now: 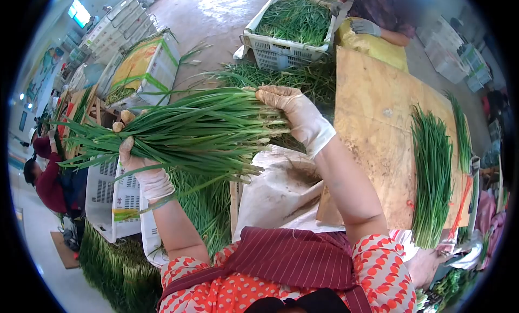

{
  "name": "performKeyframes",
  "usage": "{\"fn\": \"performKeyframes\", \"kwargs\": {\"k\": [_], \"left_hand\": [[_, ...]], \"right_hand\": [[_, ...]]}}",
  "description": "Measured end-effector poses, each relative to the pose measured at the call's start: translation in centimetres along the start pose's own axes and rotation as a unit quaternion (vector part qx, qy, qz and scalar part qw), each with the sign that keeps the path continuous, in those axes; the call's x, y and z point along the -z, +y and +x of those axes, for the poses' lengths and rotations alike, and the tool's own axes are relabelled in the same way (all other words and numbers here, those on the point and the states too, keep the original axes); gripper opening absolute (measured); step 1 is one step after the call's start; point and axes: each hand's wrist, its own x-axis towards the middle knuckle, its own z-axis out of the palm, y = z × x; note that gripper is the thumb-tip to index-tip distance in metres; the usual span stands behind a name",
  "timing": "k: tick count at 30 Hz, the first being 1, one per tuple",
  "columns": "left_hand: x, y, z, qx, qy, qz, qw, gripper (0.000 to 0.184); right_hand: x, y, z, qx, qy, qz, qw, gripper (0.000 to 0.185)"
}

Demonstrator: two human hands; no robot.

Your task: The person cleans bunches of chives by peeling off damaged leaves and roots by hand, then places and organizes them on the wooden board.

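Observation:
A large loose bunch of garlic chives point(200, 124) is held up in front of me, stem ends to the right and leaf tips to the left. Wrapped around its leafy end is my left hand point(141, 172), in a soiled white glove. My right hand point(297, 115), gloved as well, closes over the upper edge of the pale stem ends; part of its grip is hidden by the stalks. On the wooden board point(373, 134) to my right lies a neat bundle of chives point(432, 175), with red ties point(462, 202) near it.
A white crate point(286, 53) full of chives stands ahead. Beside it, a co-worker's gloved hand point(366, 27) rests on a yellow sack point(373, 45). More chives point(203, 205) lie below my arms. White crates point(100, 197) stand at left, near another person point(50, 178).

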Motion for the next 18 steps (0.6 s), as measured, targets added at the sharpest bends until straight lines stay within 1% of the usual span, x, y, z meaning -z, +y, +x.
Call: {"fn": "performKeyframes", "kwargs": {"k": [1, 3, 4, 5, 6, 7, 9, 10, 12, 13, 14, 15, 16, 17, 18], "left_hand": [[-0.1, 0.0, 0.0, 0.001, 0.0, -0.001, 1.0, 0.041], [-0.3, 0.1, -0.2, 0.005, 0.002, 0.01, 1.0, 0.035], [-0.3, 0.1, -0.3, 0.005, 0.003, 0.01, 1.0, 0.035], [-0.3, 0.1, -0.4, 0.005, -0.006, 0.007, 1.0, 0.031], [-0.2, 0.1, -0.4, 0.005, -0.015, 0.005, 1.0, 0.027], [-0.1, 0.1, -0.4, 0.005, -0.015, 0.006, 1.0, 0.027], [0.3, 0.1, -0.6, 0.019, -0.031, -0.047, 0.998, 0.024], [0.7, 0.4, -0.8, 0.019, -0.03, -0.047, 0.998, 0.024], [2.0, 1.5, -1.2, 0.035, 0.093, 0.032, 0.995, 0.025], [2.4, 1.7, -1.3, 0.033, 0.094, 0.032, 0.994, 0.025], [2.8, 1.8, -1.2, 0.034, 0.124, 0.031, 0.991, 0.025], [3.0, 1.8, -1.1, 0.035, 0.153, 0.031, 0.987, 0.025], [3.1, 1.8, -1.1, 0.035, 0.153, 0.03, 0.987, 0.025], [3.2, 1.8, -1.1, 0.04, 0.173, 0.024, 0.984, 0.028], [3.3, 1.7, -1.1, 0.045, 0.192, 0.018, 0.98, 0.031]], "right_hand": [[0.1, -0.1, 0.0, 0.001, 0.001, 0.0, 1.0, 0.02], [0.7, -0.2, -0.1, 0.033, -0.004, 0.073, 0.997, 0.019], [0.9, -0.2, -0.2, 0.049, -0.006, 0.11, 0.993, 0.019], [0.8, -0.2, -0.4, 0.101, 0.022, 0.109, 0.989, 0.022], [1.1, -0.3, -0.4, 0.101, 0.022, 0.109, 0.989, 0.022], [1.7, -0.5, -0.3, 0.133, 0.031, 0.107, 0.985, 0.022], [3.3, -1.0, 0.0, 0.186, 0.03, 0.123, 0.974, 0.02], [4.0, -1.2, 0.0, 0.198, 0.076, 0.112, 0.971, 0.021], [6.1, -1.5, 0.2, 0.227, 0.092, 0.126, 0.961, 0.023], [6.8, -1.8, 0.3, 0.244, 0.136, 0.109, 0.954, 0.025], [7.3, -1.8, 0.1, 0.243, 0.136, 0.108, 0.954, 0.025], [7.8, -1.7, 0.0, 0.219, 0.128, 0.087, 0.963, 0.024], [8.2, -1.5, -0.1, 0.196, 0.122, 0.065, 0.971, 0.024], [6.6, -1.6, -0.6, 0.188, 0.187, -0.035, 0.964, 0.022], [6.5, -1.8, -0.9, 0.188, 0.189, -0.035, 0.963, 0.022]]}}
